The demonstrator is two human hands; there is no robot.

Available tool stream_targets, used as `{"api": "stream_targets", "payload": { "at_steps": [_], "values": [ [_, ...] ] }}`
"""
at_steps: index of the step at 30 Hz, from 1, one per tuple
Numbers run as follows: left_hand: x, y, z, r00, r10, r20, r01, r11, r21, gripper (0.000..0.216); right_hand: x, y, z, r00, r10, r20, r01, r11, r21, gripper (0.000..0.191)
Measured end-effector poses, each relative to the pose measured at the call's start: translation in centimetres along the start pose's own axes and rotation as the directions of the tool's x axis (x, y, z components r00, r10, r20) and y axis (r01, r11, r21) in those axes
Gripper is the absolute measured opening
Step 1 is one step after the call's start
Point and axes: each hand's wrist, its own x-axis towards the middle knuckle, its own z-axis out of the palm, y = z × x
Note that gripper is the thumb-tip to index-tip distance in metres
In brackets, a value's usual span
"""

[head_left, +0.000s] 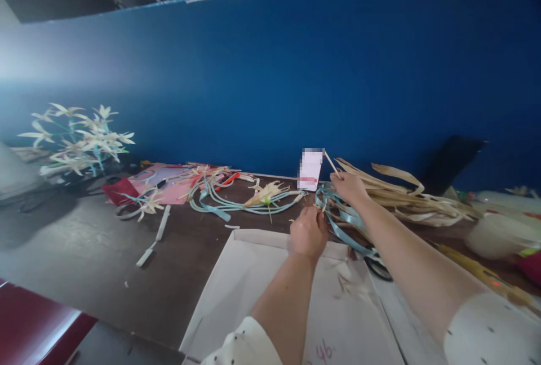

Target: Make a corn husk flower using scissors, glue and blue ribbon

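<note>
My right hand (350, 189) is closed around a thin pale strip (332, 165), which sticks up and to the left from the fingers. Just below and left of it, my left hand (310, 232) is closed in a pinch over the far edge of a white box lid (262, 263). A tiny pale bit shows at its fingertips, too small to name. Light blue ribbon (344, 232) lies in loops beside both hands. Behind my right wrist spreads a bundle of dried tan husk strips (406, 201). A husk flower (266, 193) lies to the left.
A propped phone (310, 170) stands against the blue wall (270, 83). Coiled pale blue cords (207, 199) and a red thread cone (120, 189) lie leftward on the dark table (84, 252). White flowers (88, 137) stand far left. Black scissor handles (378, 269) and a yellow tool (477, 269) lie right.
</note>
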Motion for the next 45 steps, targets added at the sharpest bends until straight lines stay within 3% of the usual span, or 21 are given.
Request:
{"api": "stream_targets", "payload": {
  "at_steps": [3,5,9,14,19,25,34,45],
  "values": [
    [0.1,0.0,0.2,1.000,-0.026,0.005,0.026,1.000,-0.015,0.016,-1.7,0.2,-1.6,0.997,0.076,-0.014,-0.074,0.992,0.103,0.041],
    [0.1,0.0,0.4,0.999,-0.048,-0.010,0.047,0.998,-0.038,0.015,-3.1,0.2,-2.3,0.987,0.158,-0.007,-0.150,0.950,0.274,0.038],
    [0.2,-0.1,0.5,0.999,-0.043,-0.034,0.040,0.996,-0.084,0.014,-6.4,-0.1,-2.6,0.943,0.320,0.093,-0.304,0.712,0.633,0.031],
    [0.2,-0.2,0.2,0.998,-0.055,-0.015,0.052,0.989,-0.136,0.015,-10.6,0.1,-1.4,0.932,0.313,0.181,-0.336,0.563,0.755,0.034],
    [0.8,-0.6,0.2,0.993,-0.108,-0.041,0.094,0.962,-0.255,0.016,-13.3,1.0,-0.1,0.960,0.212,0.182,-0.264,0.483,0.835,0.044],
    [0.9,-0.7,0.1,0.994,-0.084,-0.072,0.051,0.923,-0.381,0.018,-14.0,1.9,0.2,0.988,0.045,0.151,-0.151,0.551,0.821,0.046],
    [0.1,0.3,0.0,0.995,0.074,-0.070,-0.097,0.904,-0.416,0.016,-13.9,2.0,-0.2,0.966,0.035,0.258,-0.257,0.270,0.928,0.046],
    [-0.3,1.0,0.4,0.988,0.149,0.029,-0.117,0.868,-0.483,0.014,-13.8,1.9,-0.2,0.980,0.059,0.192,-0.201,0.271,0.941,0.036]
  ]
}}
